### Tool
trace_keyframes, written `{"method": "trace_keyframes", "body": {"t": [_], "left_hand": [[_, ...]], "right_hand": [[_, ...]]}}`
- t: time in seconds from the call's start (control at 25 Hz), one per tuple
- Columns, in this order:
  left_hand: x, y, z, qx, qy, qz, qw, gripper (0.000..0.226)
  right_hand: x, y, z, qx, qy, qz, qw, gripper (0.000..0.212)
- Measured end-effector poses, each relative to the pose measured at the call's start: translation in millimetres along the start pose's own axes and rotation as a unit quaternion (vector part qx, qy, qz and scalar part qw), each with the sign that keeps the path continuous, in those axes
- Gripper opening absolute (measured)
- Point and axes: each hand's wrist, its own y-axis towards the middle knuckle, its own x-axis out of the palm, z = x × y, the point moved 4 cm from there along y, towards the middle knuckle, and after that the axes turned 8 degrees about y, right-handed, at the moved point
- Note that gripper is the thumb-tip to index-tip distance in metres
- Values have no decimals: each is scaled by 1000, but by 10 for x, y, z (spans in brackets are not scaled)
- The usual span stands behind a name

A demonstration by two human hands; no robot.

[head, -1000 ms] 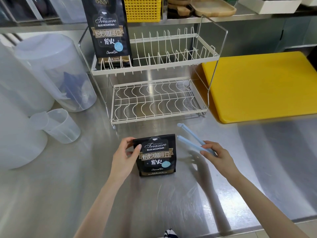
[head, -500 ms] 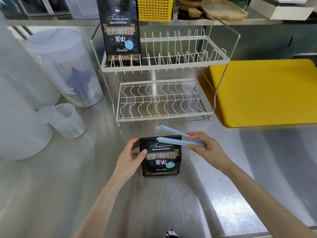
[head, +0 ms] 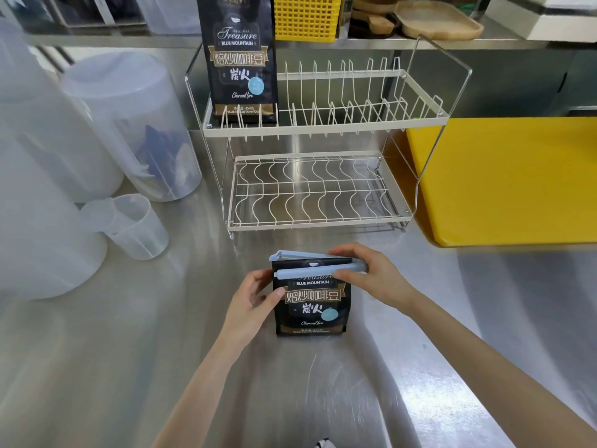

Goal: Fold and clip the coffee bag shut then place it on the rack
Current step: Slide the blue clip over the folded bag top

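While the clipping step is under way, the scene is read from the left, where translucent plastic containers (head: 129,124) and a small measuring cup (head: 135,226) are stood on the steel counter (head: 97,367). Next, the left hand (head: 250,305) is seen at the left edge of the folded coffee bag (head: 310,302), fingers curled narrowly around that edge so the bag is kept upright on the counter, just in front of the wire rack (head: 316,189). A second, taller bag (head: 240,59) is already stood on the rack's upper tier. Across the folded top, the pale blue clip (head: 310,265) is set with one arm behind and one in front, not yet snapped shut; its right end is pinched by the right hand (head: 371,276). A firm squeeze along the clip is judged to be needed next, then a lift to the rack.
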Motion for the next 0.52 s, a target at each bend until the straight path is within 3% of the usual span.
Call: {"method": "trace_keyframes", "body": {"t": [0.52], "left_hand": [[75, -51, 10, -23, -62, 20, 998, 27]], "right_hand": [[149, 91, -43, -21, -27, 0, 999, 35]]}}
